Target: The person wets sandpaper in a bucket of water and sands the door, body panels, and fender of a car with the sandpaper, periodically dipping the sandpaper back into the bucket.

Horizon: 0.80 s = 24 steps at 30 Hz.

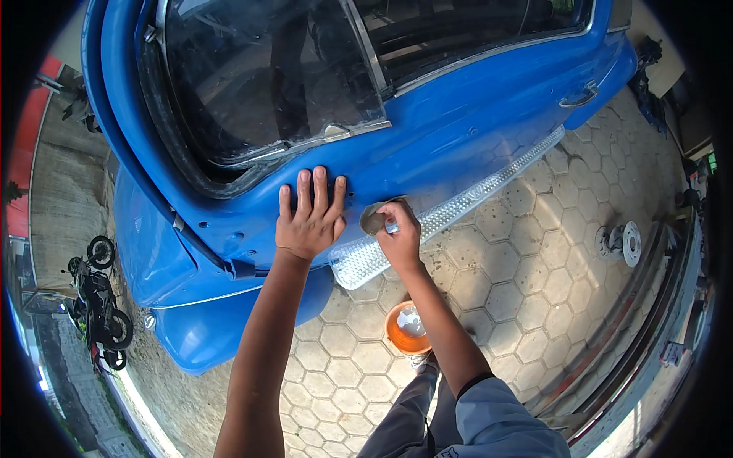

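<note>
A blue vehicle door [458,130] fills the upper part of the view, with dark window glass above it. My left hand [309,217] lies flat, fingers spread, on the blue panel below the window. Just to its right, my right hand [398,233] presses a small grey-brown sanding pad [373,220] against the lower edge of the same panel. A silver patterned step plate [450,210] runs along the sill under both hands.
An orange bowl [407,328] with pale liquid sits on the hexagonal paving by my knee. A metal wheel hub part [622,243] lies on the pavers to the right. A motorcycle [99,301] is parked at far left. The door handle [578,97] is at upper right.
</note>
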Tool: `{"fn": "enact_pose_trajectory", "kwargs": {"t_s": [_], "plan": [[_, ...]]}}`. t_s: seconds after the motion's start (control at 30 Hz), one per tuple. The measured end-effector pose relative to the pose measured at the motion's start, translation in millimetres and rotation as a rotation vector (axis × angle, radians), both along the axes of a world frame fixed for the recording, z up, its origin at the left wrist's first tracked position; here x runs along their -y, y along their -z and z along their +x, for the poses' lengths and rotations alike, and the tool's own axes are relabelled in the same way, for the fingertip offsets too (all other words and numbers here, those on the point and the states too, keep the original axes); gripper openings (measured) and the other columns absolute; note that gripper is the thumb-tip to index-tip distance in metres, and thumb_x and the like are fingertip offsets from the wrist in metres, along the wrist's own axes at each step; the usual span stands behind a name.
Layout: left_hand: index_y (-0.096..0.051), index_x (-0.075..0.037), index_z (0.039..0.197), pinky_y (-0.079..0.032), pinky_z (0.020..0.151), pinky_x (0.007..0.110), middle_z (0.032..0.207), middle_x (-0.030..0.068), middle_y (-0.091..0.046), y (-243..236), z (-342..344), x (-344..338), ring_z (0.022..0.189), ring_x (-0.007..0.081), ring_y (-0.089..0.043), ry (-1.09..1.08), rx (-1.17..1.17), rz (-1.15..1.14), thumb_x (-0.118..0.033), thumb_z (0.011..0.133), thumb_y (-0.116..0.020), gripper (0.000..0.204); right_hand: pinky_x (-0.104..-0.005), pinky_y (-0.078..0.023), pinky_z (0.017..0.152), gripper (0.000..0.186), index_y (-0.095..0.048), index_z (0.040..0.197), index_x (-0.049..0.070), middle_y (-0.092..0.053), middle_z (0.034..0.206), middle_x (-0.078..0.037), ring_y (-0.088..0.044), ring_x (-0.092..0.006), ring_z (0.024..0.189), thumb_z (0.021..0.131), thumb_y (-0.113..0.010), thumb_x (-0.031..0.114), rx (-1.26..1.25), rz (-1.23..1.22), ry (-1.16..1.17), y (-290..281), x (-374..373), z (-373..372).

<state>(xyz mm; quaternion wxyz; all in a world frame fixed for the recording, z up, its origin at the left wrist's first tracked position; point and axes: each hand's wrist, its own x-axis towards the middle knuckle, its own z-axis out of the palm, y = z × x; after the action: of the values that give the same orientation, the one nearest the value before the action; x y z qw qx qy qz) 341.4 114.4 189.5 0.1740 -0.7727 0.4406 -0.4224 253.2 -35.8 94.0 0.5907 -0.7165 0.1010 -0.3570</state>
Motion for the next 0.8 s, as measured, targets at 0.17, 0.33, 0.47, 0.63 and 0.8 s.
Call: {"fn": "enact_pose_trajectory", "kwargs": {"t_s": [0.17,0.33,0.47,0.63,0.8], "plan": [[-0.044,-0.020,0.147,-0.018,0.117,0.058,0.153,0.0151,-0.039,5,-5,15,0.143,0.0349,-0.033,-0.031,-0.020,-0.031,-0.037,0.095,-0.035,0.056,-0.0264,-0.048,0.067,0.013,-0.059,0.097,0.001,-0.064,0.081,-0.004,-0.061,-0.0123,0.070,0.085,-0.061,-0.005,-0.091,0.476,0.309,46,69,-4],[-0.045,-0.022,0.147,-0.019,0.117,0.056,0.153,0.0136,-0.039,5,-4,7,0.142,0.0343,-0.034,-0.047,-0.012,-0.023,-0.037,0.095,-0.035,0.055,-0.0258,-0.048,0.066,0.008,-0.059,0.098,0.000,-0.062,0.078,-0.004,-0.060,-0.0106,0.068,0.090,-0.059,-0.001,0.041,0.447,0.287,-36,60,14],[-0.045,-0.023,0.146,-0.020,0.117,0.055,0.153,0.0125,-0.040,3,-4,-1,0.142,0.0330,-0.035,-0.058,-0.016,-0.005,-0.038,0.096,-0.034,0.054,-0.0308,-0.049,0.063,0.017,-0.062,0.102,0.002,-0.061,0.081,-0.009,-0.062,-0.0183,0.067,0.086,-0.064,-0.002,0.139,0.020,0.042,-74,2,25],[-0.045,-0.021,0.146,-0.018,0.117,0.057,0.153,0.0182,-0.039,1,-4,7,0.144,0.0372,-0.032,-0.017,-0.020,-0.029,-0.034,0.093,-0.039,0.055,-0.0332,-0.050,0.064,0.018,-0.062,0.098,0.001,-0.062,0.086,-0.010,-0.062,-0.0218,0.069,0.082,-0.065,-0.005,0.206,-0.280,0.019,-40,25,14],[-0.046,-0.021,0.147,-0.018,0.117,0.057,0.153,0.0177,-0.038,3,-5,11,0.144,0.0366,-0.033,-0.017,-0.018,-0.038,-0.033,0.094,-0.040,0.055,-0.0275,-0.045,0.065,0.007,-0.051,0.095,0.000,-0.060,0.085,-0.007,-0.055,-0.0127,0.069,0.092,-0.058,0.000,-0.039,0.300,0.337,3,70,10]]}}
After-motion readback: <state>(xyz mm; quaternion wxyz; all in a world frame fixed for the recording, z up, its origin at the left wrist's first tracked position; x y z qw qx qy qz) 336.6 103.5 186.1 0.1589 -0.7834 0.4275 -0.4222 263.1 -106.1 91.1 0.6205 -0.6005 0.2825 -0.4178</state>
